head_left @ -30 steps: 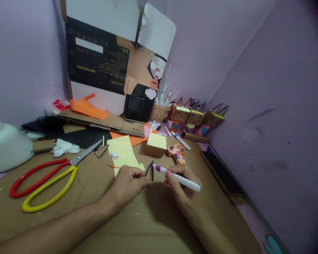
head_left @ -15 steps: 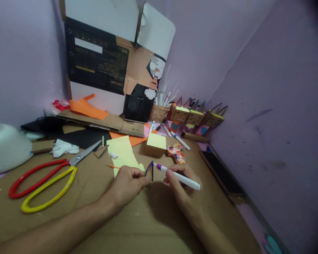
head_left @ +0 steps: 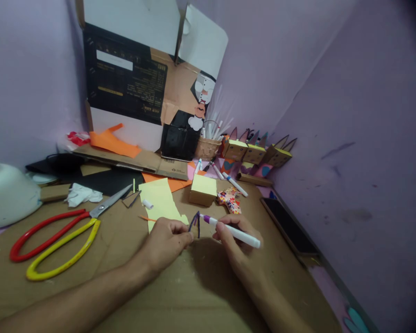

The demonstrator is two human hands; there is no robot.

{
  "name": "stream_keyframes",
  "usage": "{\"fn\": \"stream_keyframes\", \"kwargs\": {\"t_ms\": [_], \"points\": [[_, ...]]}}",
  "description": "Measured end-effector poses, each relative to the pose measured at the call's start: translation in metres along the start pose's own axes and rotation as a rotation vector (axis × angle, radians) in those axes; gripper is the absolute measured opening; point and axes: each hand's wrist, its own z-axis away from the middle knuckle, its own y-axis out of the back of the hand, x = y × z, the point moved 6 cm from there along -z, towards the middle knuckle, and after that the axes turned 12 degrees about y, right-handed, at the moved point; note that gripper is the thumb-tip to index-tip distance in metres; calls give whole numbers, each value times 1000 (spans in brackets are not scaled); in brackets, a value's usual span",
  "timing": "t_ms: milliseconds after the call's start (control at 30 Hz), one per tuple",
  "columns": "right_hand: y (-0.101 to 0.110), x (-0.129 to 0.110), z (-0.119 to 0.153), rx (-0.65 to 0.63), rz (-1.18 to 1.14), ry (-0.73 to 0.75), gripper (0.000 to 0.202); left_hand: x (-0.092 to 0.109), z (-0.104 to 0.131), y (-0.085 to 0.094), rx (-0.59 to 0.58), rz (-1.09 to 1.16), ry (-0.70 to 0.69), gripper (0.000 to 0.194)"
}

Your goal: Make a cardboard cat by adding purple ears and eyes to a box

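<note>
The left hand [head_left: 169, 243] pinched the small dark-edged brown cardboard triangle [head_left: 194, 227], peak upward; from its right, the right hand [head_left: 241, 258] held the white purple-tipped marker [head_left: 241, 236], slanting toward that peak.

A person's left hand [head_left: 167, 243] is pinching a small dark-edged triangle [head_left: 195, 227]; the right hand [head_left: 241, 255] is holding a purple-tipped white marker [head_left: 245, 237] near its peak. Scissors [head_left: 96, 211] are lying at left.
</note>
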Motion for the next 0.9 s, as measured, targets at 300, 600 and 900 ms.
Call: {"fn": "stream_keyframes", "kwargs": {"t_ms": [300, 600, 900], "points": [[-1, 0, 1, -32, -43, -32, 19, 2, 2, 0, 8, -1, 9, 18], [1, 3, 2, 5, -1, -36, 16, 1, -1, 0, -4, -4, -14, 17], [0, -3, 1, 10, -2, -10, 14, 2, 0, 1, -3, -1, -5, 17]]}}
